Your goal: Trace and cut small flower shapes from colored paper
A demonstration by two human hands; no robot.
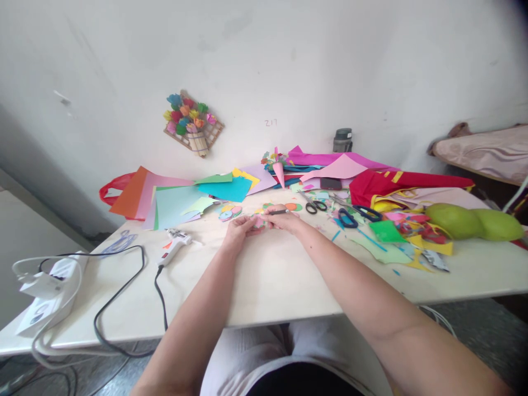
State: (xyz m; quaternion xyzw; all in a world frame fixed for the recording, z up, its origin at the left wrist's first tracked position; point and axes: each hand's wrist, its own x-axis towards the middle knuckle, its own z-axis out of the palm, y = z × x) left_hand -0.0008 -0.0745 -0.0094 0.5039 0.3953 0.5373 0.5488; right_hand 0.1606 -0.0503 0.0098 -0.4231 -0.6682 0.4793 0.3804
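Observation:
At the middle of the table, my left hand (240,231) is closed on a small pink and green paper piece (259,221) by its edge. My right hand (284,220) is closed round a dark pen (277,212), right beside that paper. Small coloured paper cutouts (231,211) lie just beyond my left hand, and orange and green paper discs (293,207) lie just past my right. Black-handled scissors (315,207) rest to the right of these. My fingers partly hide the held paper and the pen's tip.
A glue gun (175,246) with a black cord lies on the left, near a white power strip (53,291). Coloured paper sheets (177,201) line the back. Blue-handled scissors (347,218), paper scraps (424,225) and green rounded objects (454,221) are on the right.

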